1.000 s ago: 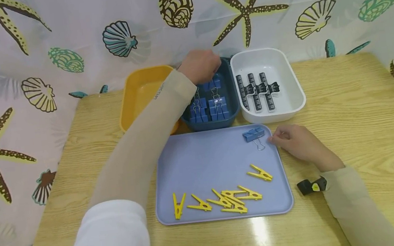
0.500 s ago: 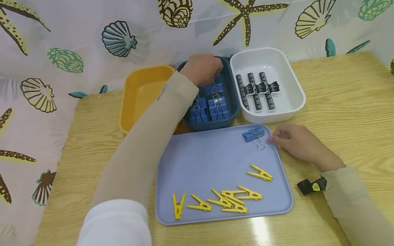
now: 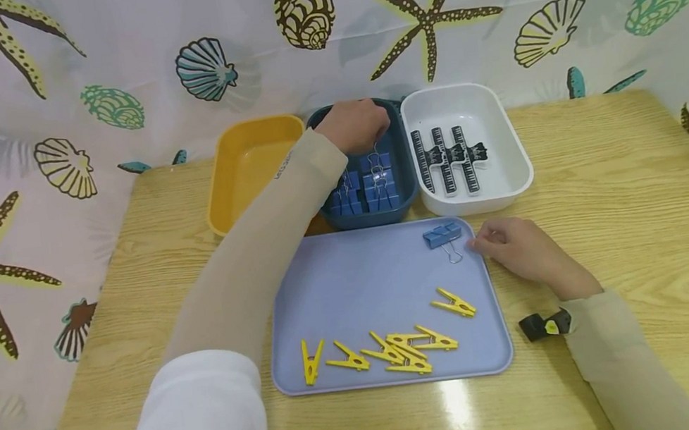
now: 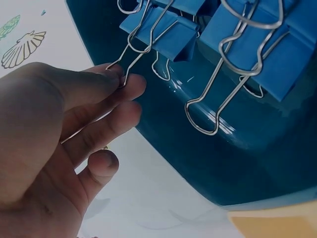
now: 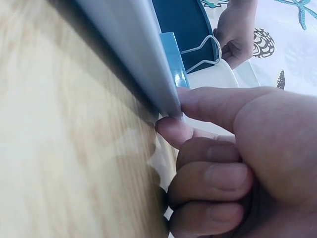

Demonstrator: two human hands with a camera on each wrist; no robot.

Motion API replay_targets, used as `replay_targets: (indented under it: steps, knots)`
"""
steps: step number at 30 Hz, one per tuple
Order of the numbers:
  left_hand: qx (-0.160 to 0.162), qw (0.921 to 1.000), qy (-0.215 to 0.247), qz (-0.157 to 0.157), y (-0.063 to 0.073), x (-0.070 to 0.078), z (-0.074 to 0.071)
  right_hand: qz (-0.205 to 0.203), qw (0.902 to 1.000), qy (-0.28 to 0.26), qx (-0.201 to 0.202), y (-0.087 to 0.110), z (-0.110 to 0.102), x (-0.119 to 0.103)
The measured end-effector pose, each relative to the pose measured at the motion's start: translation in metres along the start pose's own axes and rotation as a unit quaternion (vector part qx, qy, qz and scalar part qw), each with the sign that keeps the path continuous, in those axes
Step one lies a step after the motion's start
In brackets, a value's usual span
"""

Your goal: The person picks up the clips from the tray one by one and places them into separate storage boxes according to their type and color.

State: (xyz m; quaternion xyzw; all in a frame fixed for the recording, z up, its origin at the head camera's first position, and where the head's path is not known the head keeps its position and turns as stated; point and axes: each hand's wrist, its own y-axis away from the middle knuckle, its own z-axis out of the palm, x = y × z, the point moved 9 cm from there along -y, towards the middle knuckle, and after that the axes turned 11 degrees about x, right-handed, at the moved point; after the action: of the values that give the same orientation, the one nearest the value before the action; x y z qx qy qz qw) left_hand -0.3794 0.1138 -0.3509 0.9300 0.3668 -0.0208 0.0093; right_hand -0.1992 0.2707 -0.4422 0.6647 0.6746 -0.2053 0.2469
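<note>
In the left wrist view my left hand (image 4: 74, 109) pinches the wire handle of a blue binder clip (image 4: 166, 35) between thumb and forefinger. That clip sits inside the dark blue bin (image 3: 372, 219), among several other blue binder clips (image 3: 382, 195). From the head view, the back of the hand hides the pinch. My right hand (image 3: 522, 251) holds the right rim of the lilac tray (image 3: 351, 271), with the thumb on the rim and a finger below it. Near that thumb, a lighter blue binder clip (image 3: 442, 235) lies on the tray with a wire handle extended.
Several yellow clothespins (image 3: 406, 350) lie along the tray's near side. A yellow bin (image 3: 232, 178) stands left of the dark blue one. The white bin (image 3: 492, 106) on the right holds black-and-white piano-patterned clips (image 3: 446, 168). A patterned cloth (image 3: 261, 47) hangs behind.
My left hand has shifted slightly toward the near side within the dark blue bin. The right hand and the things on the tray have stayed put.
</note>
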Motion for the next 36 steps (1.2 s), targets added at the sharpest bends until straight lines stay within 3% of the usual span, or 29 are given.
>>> replay_targets:
  steps: [36]
  knots:
    - [-0.027, 0.9994, -0.006, -0.021, 0.002, -0.005, 0.013, 0.006, 1.0, 0.005, -0.002, 0.001, 0.001, 0.001]
